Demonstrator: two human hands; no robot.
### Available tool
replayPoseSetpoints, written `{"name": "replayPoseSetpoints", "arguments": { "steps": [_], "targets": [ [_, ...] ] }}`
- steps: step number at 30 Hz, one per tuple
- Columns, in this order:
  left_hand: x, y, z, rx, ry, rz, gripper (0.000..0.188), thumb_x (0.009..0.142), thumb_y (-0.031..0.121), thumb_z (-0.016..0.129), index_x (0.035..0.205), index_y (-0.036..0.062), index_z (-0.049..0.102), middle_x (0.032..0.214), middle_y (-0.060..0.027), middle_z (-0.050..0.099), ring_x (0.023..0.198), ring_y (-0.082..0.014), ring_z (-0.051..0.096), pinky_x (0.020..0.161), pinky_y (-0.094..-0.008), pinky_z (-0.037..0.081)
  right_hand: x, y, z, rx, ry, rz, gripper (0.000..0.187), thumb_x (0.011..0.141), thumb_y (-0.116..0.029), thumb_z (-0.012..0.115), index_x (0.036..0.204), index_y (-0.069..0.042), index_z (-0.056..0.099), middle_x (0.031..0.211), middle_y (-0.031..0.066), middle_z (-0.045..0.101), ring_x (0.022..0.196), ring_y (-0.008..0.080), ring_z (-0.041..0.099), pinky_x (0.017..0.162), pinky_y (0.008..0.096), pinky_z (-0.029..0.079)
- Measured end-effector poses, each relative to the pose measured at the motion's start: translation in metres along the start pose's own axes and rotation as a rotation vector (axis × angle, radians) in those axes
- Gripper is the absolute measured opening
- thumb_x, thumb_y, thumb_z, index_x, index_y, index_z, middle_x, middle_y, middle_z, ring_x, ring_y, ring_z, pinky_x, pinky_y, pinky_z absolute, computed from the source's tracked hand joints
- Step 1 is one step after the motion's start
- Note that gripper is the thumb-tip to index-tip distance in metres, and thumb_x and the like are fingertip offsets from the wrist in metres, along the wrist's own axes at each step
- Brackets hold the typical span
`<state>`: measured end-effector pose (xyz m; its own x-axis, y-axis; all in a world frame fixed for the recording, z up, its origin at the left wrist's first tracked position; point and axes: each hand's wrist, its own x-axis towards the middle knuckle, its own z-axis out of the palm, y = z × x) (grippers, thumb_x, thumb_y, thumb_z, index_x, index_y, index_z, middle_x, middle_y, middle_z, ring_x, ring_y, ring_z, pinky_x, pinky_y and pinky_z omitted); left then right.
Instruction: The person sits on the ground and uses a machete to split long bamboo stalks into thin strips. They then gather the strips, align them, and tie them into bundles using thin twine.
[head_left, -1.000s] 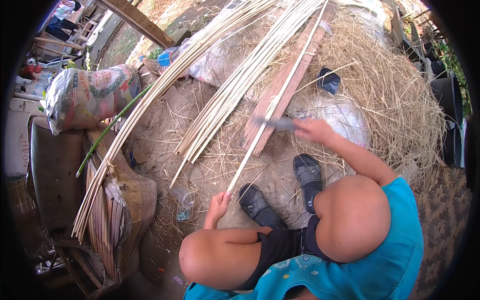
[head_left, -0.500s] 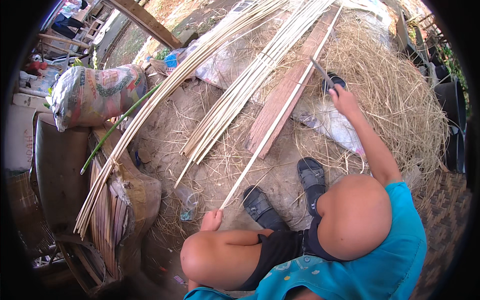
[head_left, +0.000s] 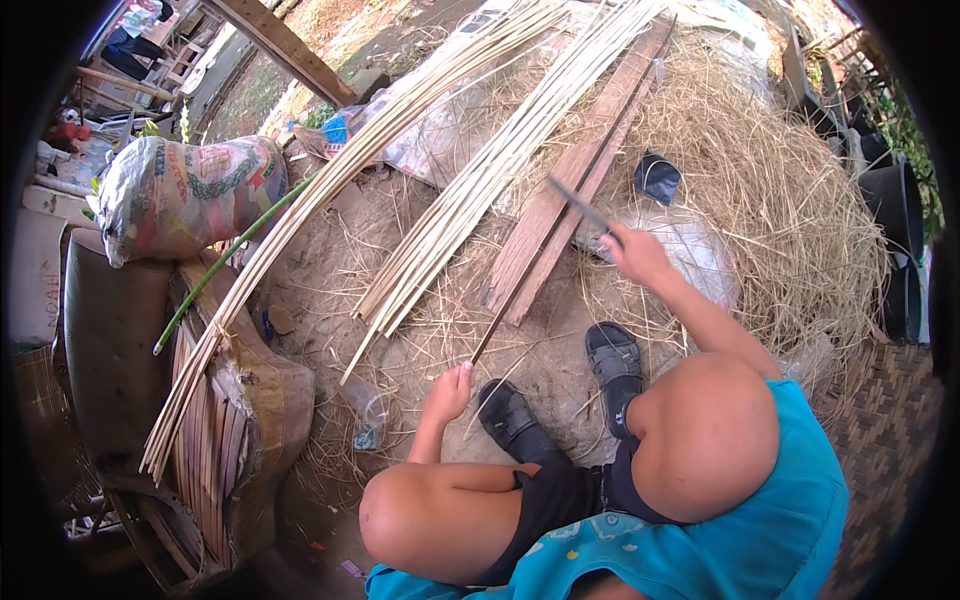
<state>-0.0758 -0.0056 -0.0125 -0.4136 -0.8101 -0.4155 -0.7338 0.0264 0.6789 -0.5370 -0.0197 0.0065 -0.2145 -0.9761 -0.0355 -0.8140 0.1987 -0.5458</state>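
Note:
My left hand (head_left: 450, 392) is closed round the near end of a long thin strip (head_left: 540, 245), which looks like bamboo or cane with its dark face up. The strip runs away from me along a brown wooden plank (head_left: 520, 268) on the ground. In my right hand (head_left: 637, 255) is a knife (head_left: 578, 202), gripped by the handle. Its blade points to the far left, across the plank and close to the strip; whether it touches the strip I cannot tell. Left of the plank lies a bundle of pale strips (head_left: 470, 190).
Another long bundle of strips (head_left: 265, 255) and a green stick (head_left: 235, 245) lean over a torn brown seat (head_left: 275, 400), beside a stuffed sack (head_left: 195, 190). Fibre shavings (head_left: 780, 200) heap at the right, with a dark cup-like object (head_left: 657, 178). A clear plastic cup (head_left: 368, 402) lies near my left foot.
The strip showed a pale face before and shows a dark one now. My left hand has moved forward with it. My right hand has brought the knife left and nearer, over the plank.

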Motion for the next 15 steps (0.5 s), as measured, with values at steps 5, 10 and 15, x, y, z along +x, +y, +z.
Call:
{"name": "replayPoseSetpoints", "arguments": {
  "steps": [5,10,15],
  "targets": [
    [-0.014,-0.009,-0.001,0.071,0.052,-0.054,0.052,0.107,0.039,0.042,0.081,-0.0015,0.063,0.071,-0.0225,0.063,0.071,-0.0420,0.063,0.068,-0.0486,0.049,-0.031,-0.016,0.024,0.014,-0.122,-0.022,0.038,0.102,-0.042,0.053,0.127,-0.014,0.057,0.090,0.0244,0.068,0.082,0.0445,0.068,0.077,0.0552,0.055],
    [-0.021,-0.006,-0.013,0.072,0.060,-0.043,0.053,0.107,0.039,0.042,0.079,-0.0013,0.062,0.069,-0.0225,0.062,0.069,-0.0415,0.063,0.066,-0.0488,0.047,-0.037,-0.028,0.023,-0.025,-0.123,-0.195,0.040,0.100,-0.045,0.055,0.126,-0.015,0.057,0.088,0.0247,0.067,0.079,0.0451,0.068,0.069,0.0539,0.055],
    [-0.086,-0.059,-0.027,0.019,-0.014,-0.205,0.058,0.105,0.043,0.045,0.069,-0.0011,0.058,0.058,-0.0139,0.055,0.058,-0.0246,0.058,0.060,-0.0427,0.046,0.034,0.063,-0.022,-0.279,0.140,-0.081,0.037,0.100,-0.046,0.054,0.117,-0.013,0.058,0.087,0.0239,0.067,0.079,0.0461,0.068,0.067,0.0530,0.056]
  ]
}}
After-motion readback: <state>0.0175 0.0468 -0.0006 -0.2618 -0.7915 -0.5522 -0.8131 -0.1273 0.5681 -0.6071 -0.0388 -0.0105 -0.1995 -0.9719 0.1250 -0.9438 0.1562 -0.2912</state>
